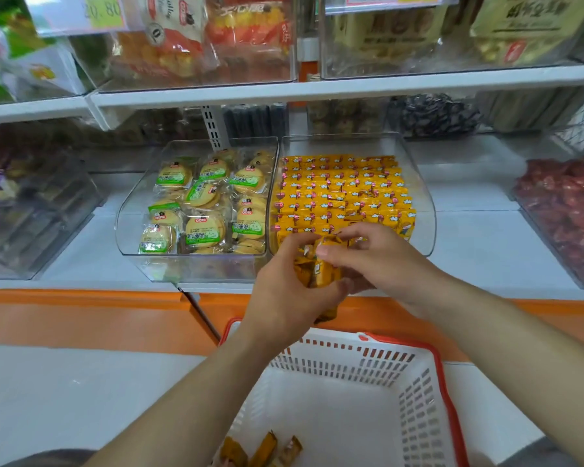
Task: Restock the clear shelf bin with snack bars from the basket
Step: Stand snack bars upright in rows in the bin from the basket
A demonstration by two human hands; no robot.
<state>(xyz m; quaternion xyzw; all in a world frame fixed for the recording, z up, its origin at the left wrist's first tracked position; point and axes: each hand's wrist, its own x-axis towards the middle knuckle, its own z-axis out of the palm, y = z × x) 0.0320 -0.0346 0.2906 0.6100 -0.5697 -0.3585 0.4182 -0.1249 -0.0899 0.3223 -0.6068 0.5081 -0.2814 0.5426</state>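
Basket (pixel 445 382) sitting nearly spent, few bars (pixel 267 448) lying at its bottom. Left hand (pixel 290 288) gripping a bunch (pixel 312 269); right hand (pixel 381 261) pinching at its top, just before the bin (pixel 426 210). Placing step, I judge; next move calling for laying bars flat in the front row.

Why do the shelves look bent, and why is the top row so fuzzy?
Head view: the wide-angle lens bows the white shelf and stretches the edges; the upper bags are soft and smeared, while the snack bars, left hand and right hand look sharp; lighting is even, with pale glare on the clear bin.
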